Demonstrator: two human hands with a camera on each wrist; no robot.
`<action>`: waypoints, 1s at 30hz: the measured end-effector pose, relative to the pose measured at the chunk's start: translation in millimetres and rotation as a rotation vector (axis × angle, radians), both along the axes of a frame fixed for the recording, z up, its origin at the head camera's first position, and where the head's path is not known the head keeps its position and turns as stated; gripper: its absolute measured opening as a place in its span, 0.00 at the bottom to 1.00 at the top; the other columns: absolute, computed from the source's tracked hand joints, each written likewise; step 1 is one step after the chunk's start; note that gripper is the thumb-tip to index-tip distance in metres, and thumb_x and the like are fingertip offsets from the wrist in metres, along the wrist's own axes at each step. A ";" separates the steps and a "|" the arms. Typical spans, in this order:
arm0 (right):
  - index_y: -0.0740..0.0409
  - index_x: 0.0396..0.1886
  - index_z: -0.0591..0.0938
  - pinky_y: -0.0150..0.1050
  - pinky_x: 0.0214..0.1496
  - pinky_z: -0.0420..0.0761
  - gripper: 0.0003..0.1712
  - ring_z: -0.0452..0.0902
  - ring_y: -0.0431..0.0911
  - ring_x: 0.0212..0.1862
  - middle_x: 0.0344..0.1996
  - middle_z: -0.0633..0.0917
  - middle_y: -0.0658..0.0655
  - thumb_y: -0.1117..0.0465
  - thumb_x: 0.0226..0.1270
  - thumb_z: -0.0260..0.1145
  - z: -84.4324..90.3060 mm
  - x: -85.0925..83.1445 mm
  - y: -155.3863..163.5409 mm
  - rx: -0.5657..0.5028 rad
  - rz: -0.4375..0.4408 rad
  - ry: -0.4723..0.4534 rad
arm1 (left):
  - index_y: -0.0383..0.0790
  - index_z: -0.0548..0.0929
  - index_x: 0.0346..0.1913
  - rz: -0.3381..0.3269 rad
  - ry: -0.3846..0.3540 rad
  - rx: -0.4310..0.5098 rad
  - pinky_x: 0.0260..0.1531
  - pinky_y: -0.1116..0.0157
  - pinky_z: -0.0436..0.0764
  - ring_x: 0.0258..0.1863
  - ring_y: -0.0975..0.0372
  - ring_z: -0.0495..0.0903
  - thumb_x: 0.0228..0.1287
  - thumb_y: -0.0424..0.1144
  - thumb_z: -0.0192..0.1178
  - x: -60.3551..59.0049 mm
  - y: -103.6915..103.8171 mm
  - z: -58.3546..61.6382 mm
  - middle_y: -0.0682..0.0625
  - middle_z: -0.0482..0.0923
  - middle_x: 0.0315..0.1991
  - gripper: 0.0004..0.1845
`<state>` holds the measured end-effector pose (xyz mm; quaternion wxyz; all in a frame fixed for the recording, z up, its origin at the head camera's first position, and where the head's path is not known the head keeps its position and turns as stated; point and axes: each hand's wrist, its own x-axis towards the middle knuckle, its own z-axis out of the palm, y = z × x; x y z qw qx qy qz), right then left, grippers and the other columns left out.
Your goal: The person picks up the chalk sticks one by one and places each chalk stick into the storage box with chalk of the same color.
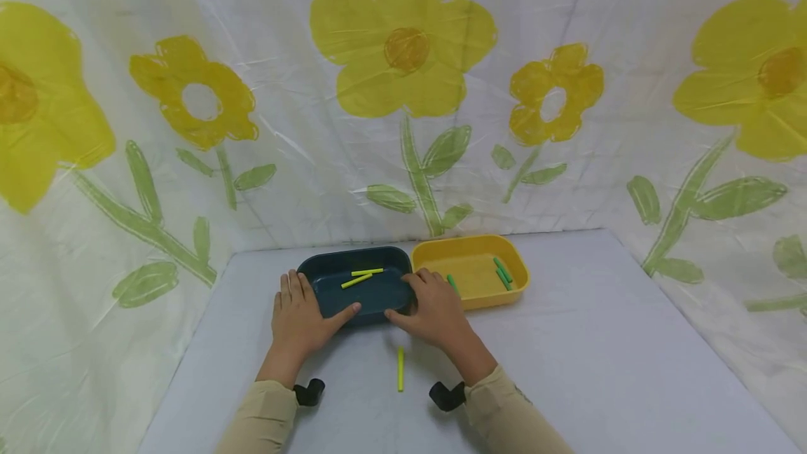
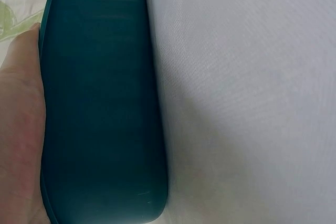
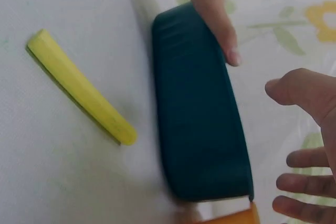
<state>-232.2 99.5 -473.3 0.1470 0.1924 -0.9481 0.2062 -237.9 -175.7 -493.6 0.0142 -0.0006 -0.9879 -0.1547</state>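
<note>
A dark teal tray (image 1: 328, 262) (image 2: 100, 103) (image 3: 199, 114) sits at the back of the table with two yellow sticks (image 1: 356, 280) inside. My left hand (image 1: 301, 314) (image 2: 18, 129) lies flat against its near left corner, fingers straight, thumb along the front wall. My right hand (image 1: 435, 307) (image 3: 310, 145) is at the near right corner with fingers spread; in the right wrist view its thumb stands just off the rim. One more yellow stick (image 1: 400, 368) (image 3: 81, 87) lies on the table between my wrists.
A yellow tray (image 1: 469, 240) (image 3: 231, 217) holding a few green sticks (image 1: 502, 273) touches the teal tray's right side. A flower-printed sheet (image 1: 403, 90) walls the table at the back and both sides. The table (image 1: 599, 342) is covered in pale grey cloth.
</note>
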 end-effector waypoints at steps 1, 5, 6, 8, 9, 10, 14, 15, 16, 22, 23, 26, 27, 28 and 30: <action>0.54 0.62 0.85 0.42 0.46 0.82 0.40 0.76 0.46 0.44 0.49 0.84 0.53 0.31 0.61 0.75 0.6 1.2 0.8 -0.004 0.006 0.007 | 0.19 0.38 0.82 0.000 0.001 -0.001 0.82 0.34 0.41 0.85 0.33 0.32 0.55 0.91 0.45 -0.1 -0.1 -0.3 0.24 0.28 0.84 0.80; 0.53 0.60 0.86 0.38 0.43 0.78 0.37 0.73 0.43 0.41 0.47 0.84 0.51 0.33 0.61 0.77 2.7 5.9 5.1 -0.024 0.031 0.022 | 0.19 0.38 0.82 0.002 0.005 0.002 0.82 0.34 0.42 0.85 0.33 0.31 0.54 0.91 0.45 -0.6 -0.8 -1.2 0.24 0.30 0.84 0.81; 0.53 0.60 0.86 0.38 0.44 0.78 0.37 0.73 0.42 0.41 0.47 0.84 0.51 0.33 0.61 0.77 2.6 6.8 6.4 -0.031 0.040 0.022 | 0.19 0.38 0.82 0.002 0.005 0.002 0.82 0.34 0.42 0.85 0.33 0.31 0.54 0.91 0.45 -0.6 -1.0 -1.3 0.24 0.30 0.84 0.81; 0.53 0.59 0.86 0.39 0.45 0.79 0.36 0.73 0.42 0.43 0.48 0.84 0.51 0.34 0.60 0.78 3.0 9.2 8.8 -0.046 0.062 0.018 | 0.19 0.38 0.82 0.003 0.005 0.002 0.82 0.34 0.41 0.85 0.33 0.31 0.54 0.91 0.45 -0.7 -1.5 -1.5 0.24 0.30 0.84 0.81; 0.53 0.59 0.87 0.39 0.46 0.80 0.36 0.74 0.42 0.44 0.49 0.84 0.50 0.35 0.60 0.78 3.3 10.3 9.8 -0.050 0.074 0.016 | 0.19 0.38 0.82 0.003 0.004 0.002 0.82 0.34 0.41 0.85 0.33 0.31 0.54 0.91 0.45 -0.6 -1.6 -1.4 0.24 0.29 0.84 0.81; 0.53 0.59 0.87 0.40 0.46 0.80 0.36 0.74 0.42 0.44 0.49 0.84 0.50 0.35 0.60 0.78 3.6 11.6 10.8 -0.057 0.088 0.014 | 0.19 0.38 0.82 0.001 0.004 0.003 0.82 0.34 0.41 0.85 0.33 0.31 0.54 0.91 0.45 -0.6 -1.6 -1.3 0.24 0.29 0.84 0.81; 0.53 0.59 0.87 0.40 0.46 0.82 0.35 0.76 0.42 0.45 0.49 0.85 0.50 0.36 0.60 0.79 4.1 16.7 13.7 -0.073 0.147 0.014 | 0.19 0.37 0.82 -0.005 0.012 0.010 0.82 0.33 0.41 0.85 0.33 0.31 0.55 0.91 0.45 -1.1 -1.5 -0.4 0.24 0.28 0.84 0.80; 0.53 0.59 0.87 0.40 0.46 0.82 0.35 0.76 0.41 0.46 0.49 0.85 0.50 0.36 0.60 0.79 4.1 18.1 14.2 -0.069 0.159 0.017 | 0.19 0.37 0.82 -0.006 0.015 0.009 0.82 0.33 0.41 0.85 0.33 0.32 0.55 0.91 0.46 -1.3 -1.5 -0.1 0.24 0.28 0.84 0.80; 0.53 0.59 0.87 0.40 0.46 0.83 0.35 0.77 0.41 0.46 0.49 0.85 0.50 0.36 0.60 0.79 4.1 19.7 14.6 -0.069 0.170 0.017 | 0.19 0.37 0.82 -0.007 0.017 0.008 0.82 0.33 0.42 0.85 0.33 0.32 0.55 0.91 0.46 -1.5 -1.5 0.0 0.24 0.28 0.84 0.80; 0.49 0.58 0.88 0.42 0.51 0.86 0.34 0.81 0.41 0.50 0.50 0.86 0.48 0.35 0.60 0.79 2.7 29.7 16.0 -0.060 0.233 -0.039 | 0.19 0.38 0.82 -0.004 0.024 0.000 0.82 0.33 0.42 0.85 0.33 0.33 0.55 0.91 0.46 -1.6 -2.0 0.4 0.24 0.29 0.84 0.80; 0.49 0.58 0.88 0.43 0.52 0.86 0.34 0.81 0.41 0.51 0.51 0.86 0.47 0.35 0.59 0.79 1.9 31.0 16.1 -0.058 0.246 -0.054 | 0.19 0.38 0.82 -0.003 0.025 0.001 0.82 0.33 0.42 0.85 0.33 0.33 0.55 0.90 0.47 -1.5 -2.1 0.3 0.24 0.29 0.84 0.80; 0.49 0.58 0.87 0.45 0.56 0.86 0.35 0.82 0.42 0.54 0.54 0.86 0.46 0.33 0.58 0.78 -2.7 33.4 16.6 -0.037 0.278 -0.091 | 0.19 0.38 0.82 -0.002 0.022 0.003 0.82 0.33 0.42 0.85 0.33 0.33 0.55 0.90 0.47 -1.4 -2.3 -0.5 0.24 0.30 0.84 0.80; 0.49 0.59 0.87 0.46 0.57 0.86 0.36 0.82 0.42 0.55 0.55 0.86 0.45 0.32 0.58 0.78 -4.7 33.8 16.7 -0.022 0.282 -0.101 | 0.19 0.38 0.82 -0.001 0.021 0.002 0.82 0.34 0.42 0.85 0.33 0.34 0.55 0.91 0.47 -1.3 -2.3 -0.8 0.24 0.30 0.84 0.80; 0.48 0.59 0.87 0.46 0.58 0.86 0.37 0.82 0.42 0.56 0.56 0.85 0.44 0.31 0.57 0.78 -6.8 34.2 16.9 -0.011 0.285 -0.114 | 0.19 0.38 0.82 0.000 0.020 0.004 0.82 0.34 0.42 0.85 0.33 0.34 0.54 0.91 0.47 -1.0 -2.2 -1.0 0.24 0.31 0.84 0.80; 0.48 0.59 0.87 0.47 0.57 0.85 0.38 0.82 0.43 0.56 0.56 0.85 0.44 0.30 0.57 0.78 -11.7 34.7 17.4 0.013 0.290 -0.147 | 0.19 0.38 0.82 0.002 0.016 0.006 0.82 0.34 0.42 0.85 0.33 0.33 0.54 0.91 0.46 -0.4 -1.9 -1.3 0.24 0.31 0.84 0.81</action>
